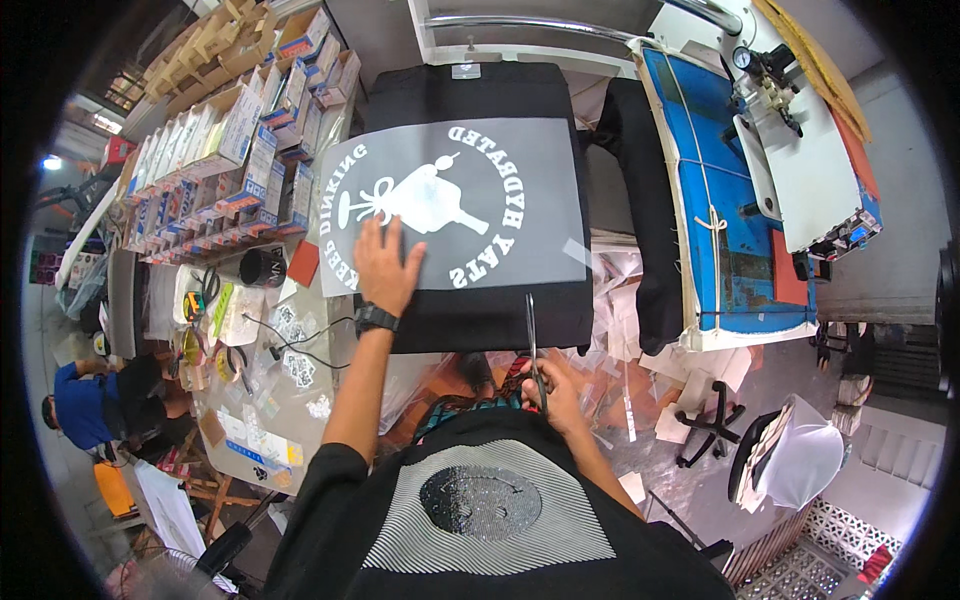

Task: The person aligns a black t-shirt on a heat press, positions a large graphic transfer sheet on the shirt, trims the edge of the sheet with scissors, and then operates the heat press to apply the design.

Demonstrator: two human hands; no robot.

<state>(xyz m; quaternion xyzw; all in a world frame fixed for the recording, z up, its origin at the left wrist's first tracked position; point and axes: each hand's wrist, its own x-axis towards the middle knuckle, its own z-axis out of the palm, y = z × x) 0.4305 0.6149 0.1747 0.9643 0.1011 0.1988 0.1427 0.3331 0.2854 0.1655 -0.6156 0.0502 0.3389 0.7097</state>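
Note:
A black T-shirt is spread over a flat board in front of me. On it lies a translucent transfer film with a white mirrored print of lettering around a bottle-like shape. My left hand, wearing a dark wristwatch, rests on the film's lower left with its fingers spread. Near my body, below the shirt's front edge, my right hand grips a pair of scissors. The blades point away from me, their tips by the film's lower edge and seemingly closed. A small piece of clear tape or film sits at the film's right edge.
Stacked boxes fill the left side, above a cluttered table with cables and a tape measure. At right stands a blue-topped press with a gauge. Film scraps litter the floor; another person is at far left.

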